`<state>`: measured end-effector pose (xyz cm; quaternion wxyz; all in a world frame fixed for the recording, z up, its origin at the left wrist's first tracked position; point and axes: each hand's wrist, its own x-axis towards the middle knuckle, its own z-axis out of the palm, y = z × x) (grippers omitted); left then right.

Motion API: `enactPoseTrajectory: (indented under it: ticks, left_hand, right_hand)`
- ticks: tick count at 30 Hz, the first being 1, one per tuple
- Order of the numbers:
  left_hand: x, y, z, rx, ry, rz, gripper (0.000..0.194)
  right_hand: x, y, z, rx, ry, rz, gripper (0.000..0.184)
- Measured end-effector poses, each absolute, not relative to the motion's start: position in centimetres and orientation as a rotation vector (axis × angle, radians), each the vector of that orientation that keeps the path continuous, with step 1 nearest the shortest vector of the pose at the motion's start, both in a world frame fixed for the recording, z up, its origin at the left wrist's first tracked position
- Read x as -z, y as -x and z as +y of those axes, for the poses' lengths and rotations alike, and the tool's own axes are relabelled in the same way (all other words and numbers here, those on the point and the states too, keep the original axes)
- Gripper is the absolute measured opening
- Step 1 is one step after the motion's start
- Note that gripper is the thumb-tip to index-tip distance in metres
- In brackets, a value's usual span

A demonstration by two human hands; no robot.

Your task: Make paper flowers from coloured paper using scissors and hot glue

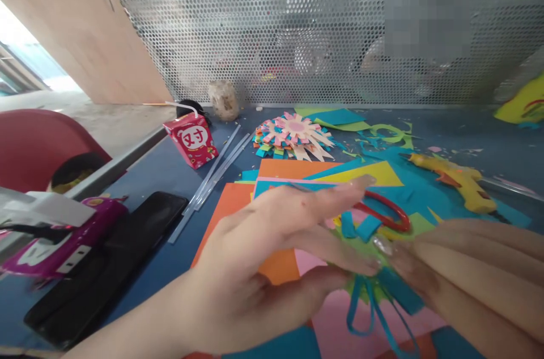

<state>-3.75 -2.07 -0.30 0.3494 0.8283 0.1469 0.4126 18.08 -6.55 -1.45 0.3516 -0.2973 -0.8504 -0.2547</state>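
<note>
Between my hands is a green and blue paper flower [363,231] with fringed strips and thin blue paper ribbons [369,305] hanging from it. My left hand [276,251] pinches its near left side between thumb and fingers, the index finger reaching over the top. My right hand [476,274] presses its fingertips together on the right side of the same flower. Red-handled scissors [402,217] lie just behind it, partly covered by my left hand. Beneath are stacked sheets of coloured paper [238,212] in orange, pink, blue and yellow.
A yellow glue gun [463,180] lies at the right. Layered paper rosettes [295,129] sit behind the sheets. Left are clear glue sticks [216,172], a red drink carton [193,141], a black phone [110,268] and a purple device [68,240]. A perforated metal screen [255,25] stands behind.
</note>
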Motion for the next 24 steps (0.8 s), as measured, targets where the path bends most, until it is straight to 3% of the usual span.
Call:
enactPoseTrajectory:
  ticks: [4, 11, 24]
  left_hand:
    - [0.6, 3.7, -2.0, -1.016, -2.227, 0.418, 0.078]
    - [0.2, 3.8, -2.0, -1.005, -2.399, 0.432, 0.046]
    - [-0.1, 3.7, -1.9, -1.011, -2.439, 0.386, 0.052]
  right_hand:
    - [1.8, -18.7, -6.0, 0.711, 0.639, -2.199, 0.028]
    - [0.1, -17.5, -5.6, 0.672, 0.652, -2.157, 0.022]
    - [1.2, -17.9, -5.9, 0.626, 0.652, -2.115, 0.015]
